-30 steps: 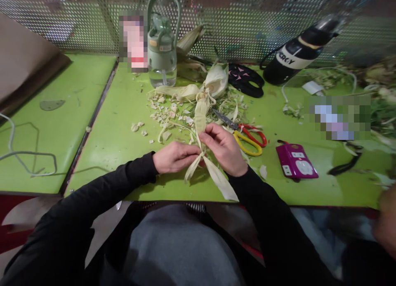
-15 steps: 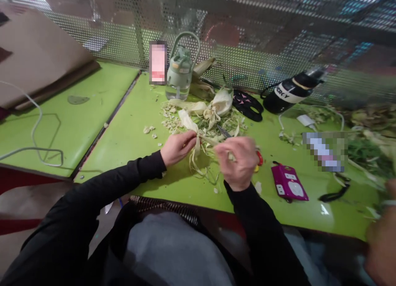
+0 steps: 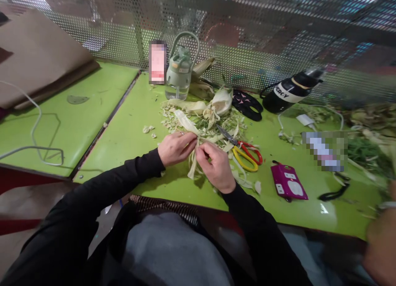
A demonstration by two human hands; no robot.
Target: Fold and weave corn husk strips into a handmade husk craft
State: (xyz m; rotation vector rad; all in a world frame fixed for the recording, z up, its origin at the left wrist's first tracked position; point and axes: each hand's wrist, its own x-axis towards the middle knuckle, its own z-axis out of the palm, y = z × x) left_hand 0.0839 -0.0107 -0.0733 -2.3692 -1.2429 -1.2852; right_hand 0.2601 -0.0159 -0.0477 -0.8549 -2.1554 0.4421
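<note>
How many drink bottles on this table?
2: the pale green water bottle, left of centre by the perforated screen, and the black bottle with a white band, by that screen on the right. Others may be hidden.

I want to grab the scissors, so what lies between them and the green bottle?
In the head view, pale husks and scattered husk scraps lie between the scissors and the green bottle.

Husk [image 3: 185,120] partly hidden, brown sheet [image 3: 40,57] cropped

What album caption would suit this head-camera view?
Left hand pinching pale husk, right hand against it, red-and-yellow scissors nearby on a green table.
</note>
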